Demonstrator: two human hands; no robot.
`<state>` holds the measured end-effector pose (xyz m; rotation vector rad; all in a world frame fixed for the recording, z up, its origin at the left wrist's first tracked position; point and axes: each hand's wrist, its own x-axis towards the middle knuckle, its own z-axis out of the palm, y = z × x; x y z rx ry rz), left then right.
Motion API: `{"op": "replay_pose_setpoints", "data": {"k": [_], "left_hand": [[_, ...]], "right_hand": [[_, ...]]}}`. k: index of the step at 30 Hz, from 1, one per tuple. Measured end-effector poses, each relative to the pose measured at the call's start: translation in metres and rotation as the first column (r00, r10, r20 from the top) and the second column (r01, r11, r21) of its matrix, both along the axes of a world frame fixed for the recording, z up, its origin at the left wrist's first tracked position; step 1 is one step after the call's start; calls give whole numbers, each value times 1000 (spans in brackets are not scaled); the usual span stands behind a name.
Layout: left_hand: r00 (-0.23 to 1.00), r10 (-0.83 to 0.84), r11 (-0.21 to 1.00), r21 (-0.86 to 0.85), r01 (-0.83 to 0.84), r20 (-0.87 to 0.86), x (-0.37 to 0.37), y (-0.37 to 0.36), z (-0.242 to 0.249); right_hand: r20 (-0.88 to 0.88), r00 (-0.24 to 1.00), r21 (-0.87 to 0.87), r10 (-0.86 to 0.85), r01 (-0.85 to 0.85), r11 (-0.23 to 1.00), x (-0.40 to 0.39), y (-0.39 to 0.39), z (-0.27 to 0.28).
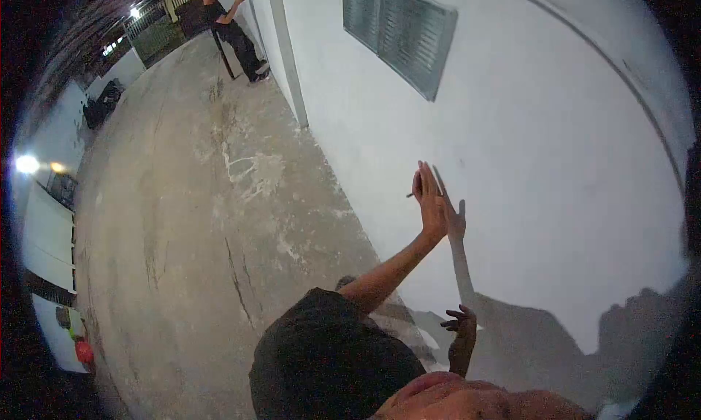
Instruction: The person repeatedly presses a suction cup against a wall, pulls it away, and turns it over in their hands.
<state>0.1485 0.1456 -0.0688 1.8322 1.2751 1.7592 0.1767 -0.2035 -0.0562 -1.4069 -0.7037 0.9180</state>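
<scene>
My left hand (434,212) is raised to the white wall (540,164), its fingers long and pointing up, touching or very near the surface. From its side pokes a short thin dark stick (410,195), apparently pinched there; its kind is too small to tell. Lower down, my right hand (463,334) is in shade close to the same wall. Its fingers are spread apart, and I see nothing in them. A black sleeve covers my left upper arm. Shadows of my arm and body fall across the wall.
A louvred window (400,36) is set in the wall above. Another person (232,33) stands by the wall farther back, arm raised to it. Stained, cracked concrete floor (182,223) stretches left. Dark bags (102,104) and a red object (84,352) lie along the far left side.
</scene>
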Motion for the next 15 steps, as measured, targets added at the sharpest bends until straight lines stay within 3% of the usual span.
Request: {"op": "replay_pose_setpoints", "data": {"k": [1,3,4,6,7,8,9,10,11,12,13,15], "left_hand": [[992,99,993,79,-93,-79,4,-8,9],[921,-51,976,-178,128,385,2,28,25],[574,-95,900,-176,398,814,-5,63,33],[71,-13,792,-33,610,997,-4,88,24],[396,-41,882,-153,446,917,6,86,15],[756,-149,950,-120,289,638,3,69,15],[955,-70,998,24,66,287,0,54,14],[984,-22,1000,-1,22,177,16,33,-10],[992,59,998,36,-56,-109,19,-15,1],[978,47,994,104,-27,-201,25,-63,7],[966,-228,972,-23,232,121,26,-109,23],[990,-65,996,53,72,-124,34,-87,6]], "right_hand": [[23,1000,-29,19,-19,999,1,-9,3],[106,994,-18,38,-36,999,6,-29,2],[106,994,-25,27,-24,999,9,-34,5],[138,990,-53,-3,10,999,14,-50,-3],[129,992,-55,2,5,998,14,-58,-6],[90,996,-41,-20,24,999,15,-64,-8],[53,998,-21,-44,45,999,17,-62,-9],[57,998,-29,-42,44,999,15,-66,-7],[52,998,-29,-43,45,999,11,-70,-5],[87,996,-17,-22,23,1000,8,-71,-2],[124,992,-8,1,0,1000,5,-70,2],[161,987,-33,19,-14,999,2,-67,10]]}}
